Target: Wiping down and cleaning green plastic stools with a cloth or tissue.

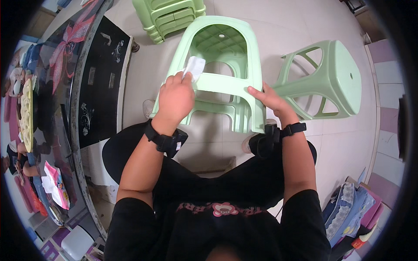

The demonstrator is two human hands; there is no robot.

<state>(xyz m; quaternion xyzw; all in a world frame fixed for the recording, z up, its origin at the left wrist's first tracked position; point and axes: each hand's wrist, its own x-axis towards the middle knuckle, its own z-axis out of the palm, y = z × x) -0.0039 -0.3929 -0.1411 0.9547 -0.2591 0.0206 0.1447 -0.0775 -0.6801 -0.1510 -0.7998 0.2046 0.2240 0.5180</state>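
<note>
A light green plastic stool (222, 83) lies tipped over in front of my knees, its legs and openings facing me. My left hand (176, 96) is closed around a white tissue or cloth (195, 67) and rests at the stool's left side, by the large opening. With thumb and fingers, my right hand (269, 98) grips the stool's right leg edge. Both wrists wear black straps with small black devices.
Another green plastic stool (347, 78) lies on its side at the right. Stacked green stools (173, 18) stand at the top. To the left is a dark glass-topped table (62, 130) bearing a tissue pack (58, 186). Folded fabric (349, 208) sits at lower right.
</note>
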